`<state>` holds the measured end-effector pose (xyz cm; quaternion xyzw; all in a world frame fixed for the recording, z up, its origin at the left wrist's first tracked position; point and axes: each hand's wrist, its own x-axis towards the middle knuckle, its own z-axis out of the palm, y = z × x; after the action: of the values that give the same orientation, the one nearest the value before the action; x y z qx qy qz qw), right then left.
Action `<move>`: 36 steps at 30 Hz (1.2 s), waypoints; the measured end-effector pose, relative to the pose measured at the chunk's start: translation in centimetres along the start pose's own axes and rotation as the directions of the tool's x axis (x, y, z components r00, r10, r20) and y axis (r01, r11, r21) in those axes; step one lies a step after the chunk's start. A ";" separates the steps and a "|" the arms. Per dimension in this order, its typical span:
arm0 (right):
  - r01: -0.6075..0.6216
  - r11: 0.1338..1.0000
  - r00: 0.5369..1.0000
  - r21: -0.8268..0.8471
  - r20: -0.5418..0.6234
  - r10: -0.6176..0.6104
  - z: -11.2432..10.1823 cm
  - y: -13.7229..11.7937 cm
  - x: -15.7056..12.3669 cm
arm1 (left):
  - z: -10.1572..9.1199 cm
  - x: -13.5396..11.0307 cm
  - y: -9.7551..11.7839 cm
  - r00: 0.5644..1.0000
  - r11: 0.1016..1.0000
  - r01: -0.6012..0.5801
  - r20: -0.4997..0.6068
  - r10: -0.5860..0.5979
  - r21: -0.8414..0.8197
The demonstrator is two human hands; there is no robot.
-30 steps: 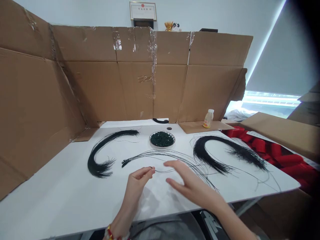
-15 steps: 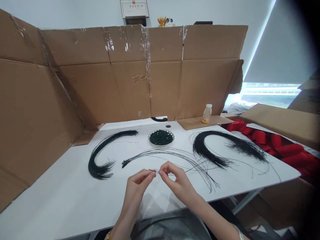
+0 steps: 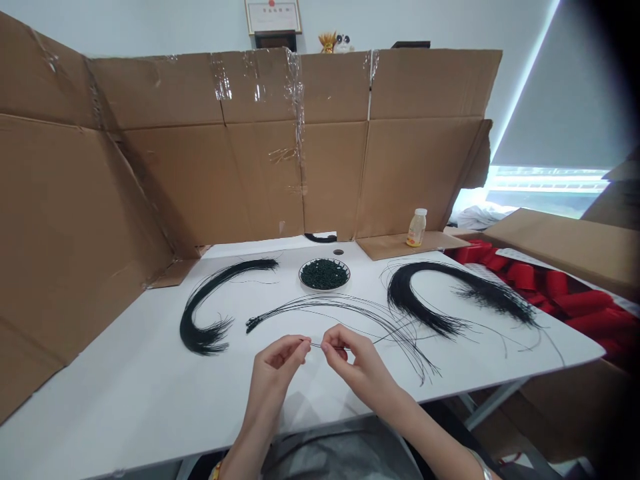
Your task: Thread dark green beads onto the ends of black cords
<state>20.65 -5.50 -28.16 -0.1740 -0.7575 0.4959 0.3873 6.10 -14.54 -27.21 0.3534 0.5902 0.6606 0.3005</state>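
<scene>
My left hand (image 3: 281,357) and my right hand (image 3: 354,353) face each other low over the table, a small gap between their fingertips. Both pinch one thin black cord (image 3: 316,345), which spans that gap and runs out to the right past my right hand. Just beyond them lies a spread of thin black cords (image 3: 330,301), with small dark pieces clustered at its left end. Behind it stands a plate (image 3: 325,288) with a patterned rim, heaped with small dark green pieces (image 3: 325,273).
Curved bundles of black cord lie at left (image 3: 193,330) and right (image 3: 405,293). A cardboard screen (image 3: 260,180) closes off the back and left. A small white-capped bottle (image 3: 417,228) stands at back right, near an open carton of red rolls (image 3: 555,283).
Both hands keep their pinch on the cord, with the gap between them slightly wider. The whole view has shifted a little.
</scene>
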 end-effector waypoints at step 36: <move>-0.097 0.942 0.543 -0.323 -0.810 -0.222 -22.4 -4.2 -6.6 | 7.2 20.8 -1.0 0.944 0.304 -0.311 0.330 -0.010 0.900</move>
<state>42.39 2.20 -22.48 -0.4237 -0.5579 0.2041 0.6838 0.20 6.57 -25.46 0.6032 0.7793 0.1620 0.0521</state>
